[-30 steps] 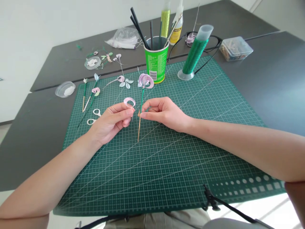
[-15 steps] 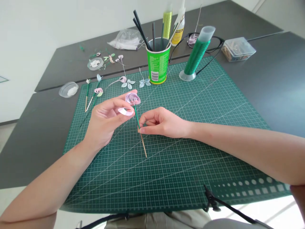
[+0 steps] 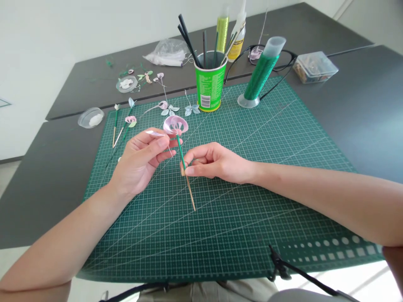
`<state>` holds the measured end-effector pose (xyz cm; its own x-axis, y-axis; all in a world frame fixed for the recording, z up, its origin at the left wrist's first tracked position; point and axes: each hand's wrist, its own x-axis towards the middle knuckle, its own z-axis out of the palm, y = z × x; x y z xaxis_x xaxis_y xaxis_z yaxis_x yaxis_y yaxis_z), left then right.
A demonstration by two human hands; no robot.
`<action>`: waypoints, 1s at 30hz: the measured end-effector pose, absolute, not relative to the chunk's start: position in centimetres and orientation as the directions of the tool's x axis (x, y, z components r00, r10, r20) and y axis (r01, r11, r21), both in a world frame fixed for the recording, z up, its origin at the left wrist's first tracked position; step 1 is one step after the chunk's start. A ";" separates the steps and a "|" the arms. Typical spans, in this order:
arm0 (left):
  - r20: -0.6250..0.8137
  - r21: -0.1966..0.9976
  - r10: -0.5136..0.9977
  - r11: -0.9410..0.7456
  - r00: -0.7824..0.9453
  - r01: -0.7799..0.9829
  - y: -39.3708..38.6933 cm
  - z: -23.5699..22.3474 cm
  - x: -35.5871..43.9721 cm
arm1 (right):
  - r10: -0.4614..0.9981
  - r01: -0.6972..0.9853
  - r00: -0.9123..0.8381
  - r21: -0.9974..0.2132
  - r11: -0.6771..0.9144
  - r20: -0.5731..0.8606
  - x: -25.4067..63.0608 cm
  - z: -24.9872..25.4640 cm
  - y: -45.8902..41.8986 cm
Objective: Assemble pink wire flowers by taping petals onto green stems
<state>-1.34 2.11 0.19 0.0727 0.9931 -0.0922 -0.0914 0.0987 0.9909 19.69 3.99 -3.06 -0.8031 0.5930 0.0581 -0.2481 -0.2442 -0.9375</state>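
Between thumb and index finger, my left hand [image 3: 143, 157] pinches a pale pink-white petal [image 3: 155, 134] with a thin wire stem. Its other fingers reach behind a pink artificial flower [image 3: 175, 125], whose looped petals sit on top of a stem. My right hand [image 3: 212, 161] grips that flower's stem [image 3: 181, 155] midway, thumb against index finger. Green thread wraps the stem's upper part, while bare brass-coloured metal shows below the fingers. The flower stands nearly upright, its head leaning slightly left, above the green cutting mat [image 3: 239, 209].
A green paper cup [image 3: 208, 86] of dark sticks stands behind my hands. To its right are a green thread spool [image 3: 261, 75], black-framed glasses [image 3: 283, 67] and a clear plastic box [image 3: 315, 68]. Several finished flower pieces [image 3: 130, 120] and a small clear dish [image 3: 90, 118] lie left.
My left hand has turned and drawn the petal left, away from the flower head, so its wire now shows. The flower head faces me more fully. My right hand keeps its grip.
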 end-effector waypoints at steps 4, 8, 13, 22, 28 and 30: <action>-0.106 0.990 0.991 0.098 0.085 0.100 2.8 -0.4 -1.9 | 0.634 -0.261 -0.772 -0.931 -0.256 0.042 19.8 -3.0 4.3; -0.005 0.860 0.997 -0.036 0.080 0.508 3.6 -0.9 -2.6 | 0.591 -0.196 -0.807 -0.942 -0.274 -0.004 20.1 -3.2 4.6; 0.273 0.894 0.961 -0.270 0.043 0.358 3.1 -0.5 -2.7 | 0.486 -0.100 -0.874 -0.965 -0.241 -0.031 20.2 -3.2 4.7; 0.193 0.950 0.978 -0.208 0.085 0.234 2.2 1.0 -2.6 | 0.400 -0.012 -0.914 -0.982 -0.190 -0.066 20.4 -2.6 4.7; 0.165 0.949 0.972 -0.202 0.166 0.241 2.1 1.1 -2.7 | 0.340 0.037 -0.937 -0.990 -0.135 -0.082 20.6 -2.4 4.7; 0.180 0.932 0.970 -0.221 0.161 0.288 2.0 1.2 -2.7 | 0.344 0.035 -0.936 -0.991 -0.127 -0.077 20.6 -2.4 4.7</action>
<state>-2.72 1.96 1.21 0.1610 0.9703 0.1804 0.2875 -0.2210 0.9319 20.57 4.73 -2.44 -0.9359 0.3437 -0.0768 0.0349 -0.1266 -0.9913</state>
